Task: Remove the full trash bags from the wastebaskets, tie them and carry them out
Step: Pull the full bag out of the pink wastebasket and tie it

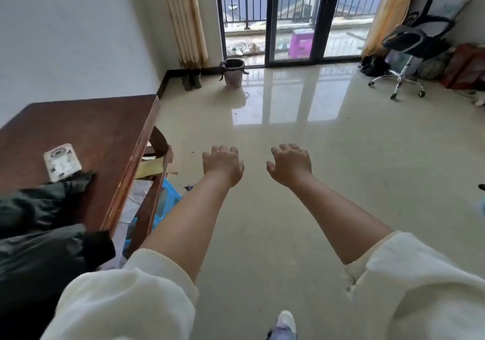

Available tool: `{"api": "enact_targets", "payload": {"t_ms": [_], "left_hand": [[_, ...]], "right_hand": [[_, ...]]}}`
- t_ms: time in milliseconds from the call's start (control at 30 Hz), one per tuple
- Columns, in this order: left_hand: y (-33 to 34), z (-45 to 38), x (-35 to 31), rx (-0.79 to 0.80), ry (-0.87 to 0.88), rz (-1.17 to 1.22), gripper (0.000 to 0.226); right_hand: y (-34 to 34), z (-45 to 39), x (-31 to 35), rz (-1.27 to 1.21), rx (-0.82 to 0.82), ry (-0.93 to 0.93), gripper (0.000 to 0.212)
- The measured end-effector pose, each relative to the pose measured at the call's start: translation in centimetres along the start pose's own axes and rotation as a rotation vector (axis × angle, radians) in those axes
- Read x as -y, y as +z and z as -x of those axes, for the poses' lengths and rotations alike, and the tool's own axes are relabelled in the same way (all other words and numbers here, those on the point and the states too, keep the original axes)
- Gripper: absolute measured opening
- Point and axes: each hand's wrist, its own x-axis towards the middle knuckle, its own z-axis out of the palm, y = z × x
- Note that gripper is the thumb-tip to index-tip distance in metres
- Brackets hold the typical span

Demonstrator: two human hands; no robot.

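Observation:
A small pink lattice wastebasket [233, 77] lined with a dark trash bag [232, 64] stands on the floor far ahead, next to the balcony door. The bag's edges fold over the rim. My left hand [223, 165] and my right hand [290, 165] are stretched out in front of me, side by side, palms down, fingers loosely curled and apart. Both hold nothing and are far short of the wastebasket.
A dark wooden table [86, 130] stands at my left with black bags [39, 208] and a clear packet [61, 165] on it. A blue bin [165, 203] sits under it. An office chair [412, 40] and bags are at the right wall. Dark boots [191, 80] stand by the curtain.

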Motion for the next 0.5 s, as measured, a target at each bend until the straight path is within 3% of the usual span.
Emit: {"api": "enact_targets", "payload": {"t_ms": [200,500], "left_hand": [[3.5,-11.8,0.7,0.114,0.022,-0.032,0.044],[-0.9,-34.8,2.8,0.091,-0.024,0.039,0.043]], "right_hand": [[3.6,-11.7,-0.9,-0.009,0.082,-0.001,0.04],[0.8,-36.2,-2.5,-0.05,0.047,-0.007,0.041]]}}
